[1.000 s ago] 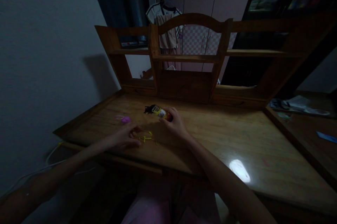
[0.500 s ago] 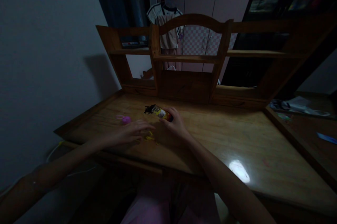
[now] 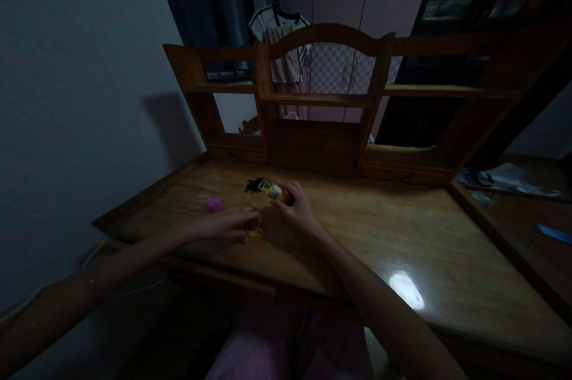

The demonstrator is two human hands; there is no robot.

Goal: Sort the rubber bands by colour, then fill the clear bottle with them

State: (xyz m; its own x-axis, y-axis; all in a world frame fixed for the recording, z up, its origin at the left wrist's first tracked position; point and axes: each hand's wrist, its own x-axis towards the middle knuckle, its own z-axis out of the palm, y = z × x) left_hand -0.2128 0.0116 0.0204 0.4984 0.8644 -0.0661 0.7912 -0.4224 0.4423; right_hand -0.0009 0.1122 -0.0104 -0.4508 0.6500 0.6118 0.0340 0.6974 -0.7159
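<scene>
My right hand (image 3: 299, 210) is wrapped round a small container with a yellow, white and dark label (image 3: 271, 189), which lies tilted just over the desk. At its left end is a clump of thin black strands (image 3: 254, 185); whether they are inside or outside it I cannot tell. My left hand (image 3: 236, 224) is low over the desk, fingers bent and thumb apart, beside several small thin yellow pieces (image 3: 254, 233) that look like little bands. A purple round thing with a pale loop (image 3: 214, 203) sits just beyond my left hand.
The wooden desk (image 3: 357, 231) carries a wooden shelf unit (image 3: 317, 100) along its back. A wall (image 3: 89, 100) borders it on the left. A lower surface with a plastic bag (image 3: 509, 177) and a blue item (image 3: 554, 233) is at the right.
My left hand has shifted slightly right, and its stretched fingers have bent down toward the yellow pieces. The right hand and the container have stayed nearly still.
</scene>
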